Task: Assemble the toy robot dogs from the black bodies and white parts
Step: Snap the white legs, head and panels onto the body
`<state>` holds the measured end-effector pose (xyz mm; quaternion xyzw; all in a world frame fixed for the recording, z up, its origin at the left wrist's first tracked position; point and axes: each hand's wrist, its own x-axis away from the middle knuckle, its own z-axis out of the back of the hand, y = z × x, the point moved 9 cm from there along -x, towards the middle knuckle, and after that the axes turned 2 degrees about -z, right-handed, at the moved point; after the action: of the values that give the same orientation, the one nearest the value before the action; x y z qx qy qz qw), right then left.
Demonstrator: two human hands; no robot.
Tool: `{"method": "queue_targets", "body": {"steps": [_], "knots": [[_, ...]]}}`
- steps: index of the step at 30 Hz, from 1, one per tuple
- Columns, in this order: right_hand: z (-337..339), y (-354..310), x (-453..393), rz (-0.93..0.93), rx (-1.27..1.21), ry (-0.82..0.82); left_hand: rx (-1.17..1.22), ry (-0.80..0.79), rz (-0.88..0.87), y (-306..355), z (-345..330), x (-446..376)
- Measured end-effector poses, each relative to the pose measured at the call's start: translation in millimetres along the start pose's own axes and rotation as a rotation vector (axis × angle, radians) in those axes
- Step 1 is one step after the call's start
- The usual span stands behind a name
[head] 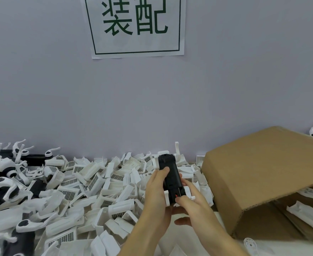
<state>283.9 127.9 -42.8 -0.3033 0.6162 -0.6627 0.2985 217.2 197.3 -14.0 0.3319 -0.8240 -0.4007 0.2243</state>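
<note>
Head view shows both forearms reaching up from the bottom edge toward the middle of the table (274, 250); the left hand (156, 191) wraps round the left side of a black body (170, 174), its thumb lying across the upper part and its fingers curled behind; the right hand (192, 204) grips the lower right end of the same body, thumb tip pressed near a small red mark on the near end, fingers curled beneath; the body is held lengthwise, tilted away from the person, above the heap, with white pieces clipped at its near end on both sides; a broad heap of white parts (89, 183) covers the table from the centre to the left, many with gridded panels; further left lie dogs with legs fitted (7, 183), black and white mixed together; a cardboard box (262, 174) lies on its side just right of the hands, its opening toward the person, with a white part (303, 215) inside; a paper sign (135, 26) with green characters hangs on the wall (41, 80) behind.
</note>
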Motion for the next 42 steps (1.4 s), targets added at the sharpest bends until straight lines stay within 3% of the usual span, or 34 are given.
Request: {"method": "queue_targets", "body": {"steps": [11, 30, 42], "knots": [[1.3, -11.7, 9.0, 0.054, 0.026, 0.062, -0.122, -0.05, -0.004, 0.5, -1.0, 1.7], [0.6, -4.7, 7.4, 0.041, 0.056, 0.025, -0.009, -0.006, -0.011, 0.7, 0.4, 0.7], [2.1, -4.4, 6.3, 0.051, 0.096, 0.034, -0.094, -0.06, -0.007, -1.1, -2.3, 3.5]]}}
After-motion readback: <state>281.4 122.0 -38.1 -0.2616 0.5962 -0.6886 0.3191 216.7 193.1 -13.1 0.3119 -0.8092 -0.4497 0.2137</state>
